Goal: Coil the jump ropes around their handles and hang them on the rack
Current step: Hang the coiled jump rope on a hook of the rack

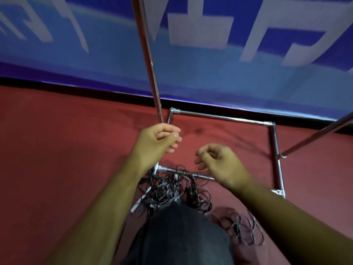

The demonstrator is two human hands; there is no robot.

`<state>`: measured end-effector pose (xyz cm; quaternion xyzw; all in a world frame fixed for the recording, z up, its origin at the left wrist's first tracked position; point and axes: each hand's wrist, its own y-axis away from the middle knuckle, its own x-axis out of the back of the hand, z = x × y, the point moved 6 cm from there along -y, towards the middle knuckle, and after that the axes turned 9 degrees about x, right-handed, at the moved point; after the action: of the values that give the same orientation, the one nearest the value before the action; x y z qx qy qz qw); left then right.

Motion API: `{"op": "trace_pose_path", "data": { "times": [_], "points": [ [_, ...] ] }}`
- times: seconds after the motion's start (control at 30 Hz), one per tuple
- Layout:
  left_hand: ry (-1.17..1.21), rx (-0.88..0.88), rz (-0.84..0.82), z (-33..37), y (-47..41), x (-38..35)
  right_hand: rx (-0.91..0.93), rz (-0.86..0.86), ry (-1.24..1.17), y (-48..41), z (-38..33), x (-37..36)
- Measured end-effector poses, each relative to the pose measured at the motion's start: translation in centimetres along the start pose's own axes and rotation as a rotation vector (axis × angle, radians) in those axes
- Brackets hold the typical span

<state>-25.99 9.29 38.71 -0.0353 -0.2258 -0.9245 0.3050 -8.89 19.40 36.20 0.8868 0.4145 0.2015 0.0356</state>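
Both hands, left hand (pixel 159 137) and right hand (pixel 219 162), hover half-curled, seemingly empty, above tangled jump ropes (pixel 172 188) beside the rack (pixel 275 142).

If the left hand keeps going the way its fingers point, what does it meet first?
The left hand points right, toward the right hand. Nothing shows between them, so probably that hand's fingertips first, though depth is unclear.

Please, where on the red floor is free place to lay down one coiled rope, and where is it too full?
Free: the red floor left of the left hand, and the patch inside the rack base frame, beyond the right hand. Crowded: the tangled jump ropes at the near rail, and the loose rope beside the knee.
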Motion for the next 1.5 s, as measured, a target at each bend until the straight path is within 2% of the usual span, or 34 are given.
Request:
{"op": "trace_pose_path", "data": {
  "times": [0.2,0.47,0.63,0.77,0.87,1.07,1.17,1.3,1.5],
  "points": [
    [0.023,0.166,0.126,-10.3,-2.5,3.2,-0.058,-0.114,0.052,-1.2,4.0,-3.4],
    [0.066,0.391,0.19,-20.9,-4.7,4.8,-0.083,-0.263,0.097,-4.5,7.6,-8.6],
    [0.057,0.491,0.228,-27.6,-5.6,5.1,-0.138,-0.264,0.053,-5.1,10.8,-10.3],
    [-0.038,0.537,0.203,-30.4,-6.4,4.6,-0.141,-0.28,0.12,-4.9,12.7,-9.9],
    [-0.083,0.559,0.132,-30.7,-6.6,2.5,-0.148,-0.246,0.195,-4.8,13.8,-7.8],
    [-0.175,0.41,-0.18,-26.0,-7.1,-6.5,-0.299,-0.118,0.325,-2.9,21.1,-0.9],
    [-0.225,0.408,-0.325,-23.2,-7.4,-10.6,-0.386,-0.064,0.322,-1.1,24.5,2.2],
    [-0.33,0.41,-0.394,-21.5,-9.0,-14.0,-0.461,-0.016,0.385,0.5,29.1,6.0],
    [-0.51,0.402,-0.44,-20.6,-9.9,-16.5,-0.669,0.033,0.474,3.5,37.3,11.9]
  ]
}}
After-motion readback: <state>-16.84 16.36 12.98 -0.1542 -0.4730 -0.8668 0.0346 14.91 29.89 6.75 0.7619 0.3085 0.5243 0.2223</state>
